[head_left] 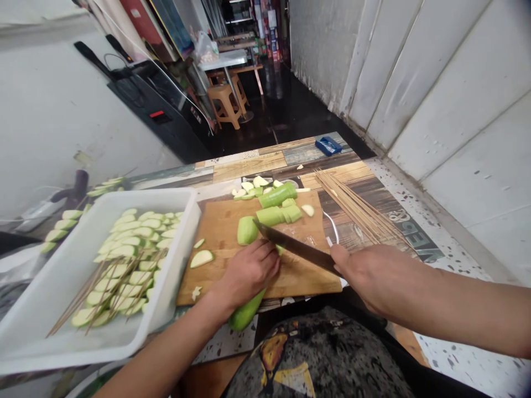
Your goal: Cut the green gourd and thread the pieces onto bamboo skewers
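My right hand (373,276) is wrapped round the handle end of a knife (301,249), its long dark blade slanting up and left over the wooden cutting board (232,282). With closed fingers, my left hand (253,271) grips a green zucchini (246,315), whose lower end sticks out toward me past the board's edge. The blade's tip is by a short zucchini piece (248,230) just beyond my left fingers. Farther back on the board lie sliced zucchini sections (279,215) and a heap of cut pieces (258,187). A half-round slice (202,258) rests at the left.
To the left stands a white plastic tub (174,260) holding zucchini slices (128,237) on thin skewers. Loose bamboo skewers (360,204) lie on the patterned table (244,166) at the right. A small blue box (328,145) sits near the table's far edge.
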`<control>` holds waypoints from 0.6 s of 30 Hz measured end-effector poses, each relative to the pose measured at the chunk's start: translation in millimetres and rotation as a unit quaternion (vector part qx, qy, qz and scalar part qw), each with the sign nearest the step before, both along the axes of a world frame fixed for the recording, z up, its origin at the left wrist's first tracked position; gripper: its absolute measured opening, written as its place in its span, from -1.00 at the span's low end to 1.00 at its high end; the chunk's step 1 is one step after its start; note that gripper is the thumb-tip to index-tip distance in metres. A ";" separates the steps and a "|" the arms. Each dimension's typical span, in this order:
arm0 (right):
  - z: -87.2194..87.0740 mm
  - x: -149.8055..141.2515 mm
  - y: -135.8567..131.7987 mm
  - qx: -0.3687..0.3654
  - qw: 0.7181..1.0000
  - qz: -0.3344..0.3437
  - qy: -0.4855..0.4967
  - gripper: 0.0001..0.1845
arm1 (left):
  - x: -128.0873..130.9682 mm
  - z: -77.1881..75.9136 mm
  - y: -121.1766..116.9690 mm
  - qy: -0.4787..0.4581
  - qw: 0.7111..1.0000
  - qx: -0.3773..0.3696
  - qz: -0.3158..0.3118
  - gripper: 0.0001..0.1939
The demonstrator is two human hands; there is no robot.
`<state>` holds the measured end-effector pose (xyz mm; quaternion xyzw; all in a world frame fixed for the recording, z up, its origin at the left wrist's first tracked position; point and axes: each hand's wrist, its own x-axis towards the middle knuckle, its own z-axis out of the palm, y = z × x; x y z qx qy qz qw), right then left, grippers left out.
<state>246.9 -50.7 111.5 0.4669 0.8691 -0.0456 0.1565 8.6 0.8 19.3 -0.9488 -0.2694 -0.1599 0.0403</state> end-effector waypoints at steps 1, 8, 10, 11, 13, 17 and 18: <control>1.0 -0.9 0.0 -0.008 1.000 -0.002 -0.003 -0.66 | -0.1 -0.3 -0.1 -0.002 1.000 0.006 -0.001 -0.78; -6.1 -5.0 -1.8 -0.032 0.999 -0.023 0.005 -0.73 | 0.0 5.2 0.1 -0.006 0.999 -0.038 0.015 -0.79; -9.6 -5.1 -1.4 -0.030 0.999 -0.029 0.009 -0.74 | -2.5 8.6 -1.3 0.000 0.999 -0.051 0.007 -0.80; -10.8 -4.9 -1.0 -0.031 0.999 -0.032 0.012 -0.74 | -4.5 10.2 -2.6 0.006 0.998 -0.055 0.003 -0.79; -11.1 -4.6 -0.4 -0.036 0.999 -0.032 0.023 -0.74 | -9.2 12.2 -5.7 0.026 0.998 -0.051 -0.003 -0.78; -3.9 -6.2 -2.7 -0.015 0.999 -0.029 0.003 -0.72 | -16.8 10.4 -9.6 0.061 0.998 -0.025 -0.023 -0.75; -1.0 -7.4 -4.0 -0.004 1.000 -0.029 -0.009 -0.69 | -17.6 9.4 -9.6 0.064 0.997 -0.017 -0.029 -0.75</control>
